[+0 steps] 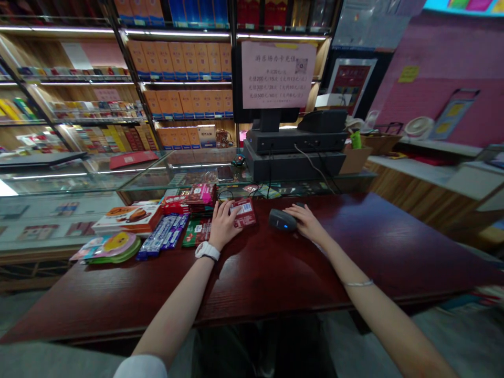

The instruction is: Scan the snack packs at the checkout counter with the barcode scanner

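Note:
My left hand (224, 223), with a white watch at the wrist, rests on a dark red packet (246, 212) that shows a barcode label. Its fingers are spread over the packet's left part. Green and red packets (193, 233) lie just left of that hand, beside a stack of dark red and pink packets (201, 194). My right hand (307, 223) is wrapped round the handle end of a black barcode scanner (282, 220), which lies low over the table with a blue light showing.
Blue-purple bars (164, 235), an orange and white box (129, 218) and round-topped colourful packs (112, 248) sit on the left of the dark red table (271, 283). Behind it stand a glass counter (189, 163) and a monitor bearing a paper sign (277, 76).

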`<state>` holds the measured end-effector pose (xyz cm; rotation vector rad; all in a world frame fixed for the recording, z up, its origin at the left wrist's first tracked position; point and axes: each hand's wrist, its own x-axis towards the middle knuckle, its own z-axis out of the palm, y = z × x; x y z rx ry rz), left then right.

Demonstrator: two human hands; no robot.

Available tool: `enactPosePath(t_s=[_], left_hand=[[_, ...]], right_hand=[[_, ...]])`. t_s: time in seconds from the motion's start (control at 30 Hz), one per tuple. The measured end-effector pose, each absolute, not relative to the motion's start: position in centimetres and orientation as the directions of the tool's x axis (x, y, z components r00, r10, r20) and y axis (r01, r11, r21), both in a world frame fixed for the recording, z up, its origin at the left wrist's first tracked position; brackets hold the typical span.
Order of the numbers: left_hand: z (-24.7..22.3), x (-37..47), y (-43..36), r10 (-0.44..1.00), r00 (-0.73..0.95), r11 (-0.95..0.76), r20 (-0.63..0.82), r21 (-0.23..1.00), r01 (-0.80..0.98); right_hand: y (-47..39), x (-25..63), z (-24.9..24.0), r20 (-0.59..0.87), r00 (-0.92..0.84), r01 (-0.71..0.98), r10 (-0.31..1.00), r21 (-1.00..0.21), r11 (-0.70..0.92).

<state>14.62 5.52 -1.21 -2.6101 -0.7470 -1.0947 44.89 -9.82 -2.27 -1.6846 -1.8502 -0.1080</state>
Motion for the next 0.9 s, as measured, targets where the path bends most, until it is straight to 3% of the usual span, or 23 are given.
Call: enactPosePath(t_s=[0.3,0.9], left_hand=[[-1.0,14.7,5.2,0.366,0.592,-0.858,0.718,0.014,0.514],[-1.2,14.5,5.5,0.378,0.569,-0.848,0.731,0.028,0.529]], right_hand=[[-8.5,44.2,-3.3,0.377,-0.043,0.932,0.925,-0.318,0.173],[-8.3,44.7,-4.1,0.336,-0.01,0.915,0.942,-0.378,0.145]])
